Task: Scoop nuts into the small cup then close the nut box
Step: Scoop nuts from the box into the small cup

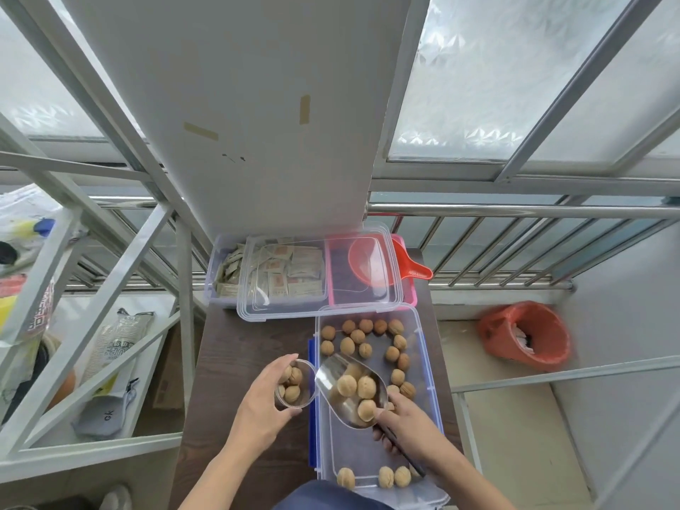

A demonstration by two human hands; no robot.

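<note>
A clear nut box (423, 336) with blue latches stands open on the dark table (235, 347), with walnuts (362, 334) scattered inside. My left hand (257, 403) grips a small clear cup (296, 386) at the box's left edge; a few walnuts lie in it. My right hand (408, 421) holds a metal scoop (347, 390) by its handle. The scoop carries three walnuts, and its mouth points at the cup's rim. The box's clear lid (316, 307) rests on the containers behind.
Under that lid, a clear tub of paper sachets (228, 274) and a pink bin with a red scoop (408, 266) stand at the table's far end. Metal shelf frames (110, 288) crowd the left. An orange-lined waste bin (526, 338) sits on the floor at right.
</note>
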